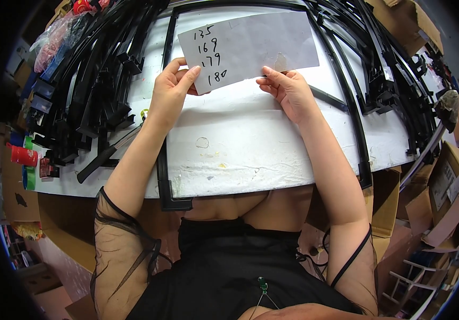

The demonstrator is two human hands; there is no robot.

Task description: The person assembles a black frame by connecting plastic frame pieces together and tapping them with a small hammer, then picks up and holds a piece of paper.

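Both forearms come up from the near edge, converging toward the far side. Left hand [169, 88]: wrist straight, fingers curled, thumb and forefinger pinched shut. Right hand [288, 90]: palm turned up, fingers loosely bent, fingertips [265, 71] pinched. Elbows spread wide, hands apart.

Both hands' fingers [187, 74] pinch a paper slip [250, 45] over the white table [250, 149].

Paper sheet [248, 45] lies on the table [250, 154] inside a frame [357, 133], left hand [168, 93] at its left lower corner, right hand [288, 90] at its lower edge; frame stacks [99, 69] to the left and right, cardboard boxes [453, 197] beyond the table's right edge.
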